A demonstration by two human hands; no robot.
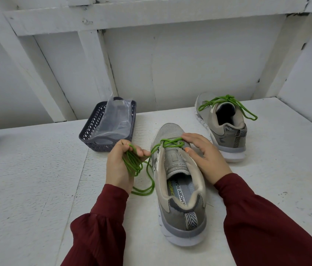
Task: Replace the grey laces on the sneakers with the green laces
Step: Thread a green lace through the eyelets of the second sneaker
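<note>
**Desk:** Where does the near sneaker stand?

**Me:** On my screen the near sneaker sits heel toward me on the desk. The green lace crosses it only low down, near the toe. My left hand is curled round the bunched slack of that lace. My right hand lies spread on the sneaker's right side, fingertips at the crossing and thumb on the tongue, gripping nothing.

**Desk:** How would you thread it?

**Me:** I'd even the 2 ends first, then feed each tip up a row, with the right hand pinning the upper so it can't skid. I'd also pay out the slack bit by bit, since I think it could snag. The far sneaker already wears a tied lace, so I judge this is sneaker 2 of 2.

**Desk:** Any writing?

**Me:** The insole shows "EMORY FOA", presumably Memory Foam, beside letters like "CHER". The tongue label is too small to read.
</note>
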